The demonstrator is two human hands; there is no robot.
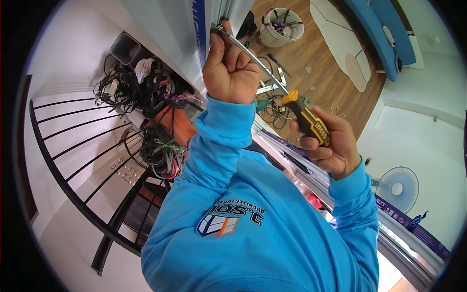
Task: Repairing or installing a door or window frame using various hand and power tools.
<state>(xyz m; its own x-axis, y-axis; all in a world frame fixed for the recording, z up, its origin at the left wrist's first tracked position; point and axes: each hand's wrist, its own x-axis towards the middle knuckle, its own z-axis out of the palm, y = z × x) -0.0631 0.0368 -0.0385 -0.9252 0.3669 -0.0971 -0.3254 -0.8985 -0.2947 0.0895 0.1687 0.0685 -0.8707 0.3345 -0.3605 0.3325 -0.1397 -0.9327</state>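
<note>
My right hand (335,143) is wrapped round the black and yellow handle of a screwdriver (265,69). Its long metal shaft slants up and left to a pale metal frame (236,17) at the top of the view. Beside the tip, my left hand (231,73) is closed, thumb and forefinger raised against the frame near a small metal piece (216,29). Whatever those fingers grip is too small and too covered to name. A blue strip (199,29) runs along the frame's panel, left of my left hand.
Beyond the frame, a white bucket of tools (281,29) stands on the wooden floor (321,68), with cables and hand tools scattered nearby. To the left are a black railing (73,180) and a heap of tangled cables (131,82). A round fan (398,190) is at the right.
</note>
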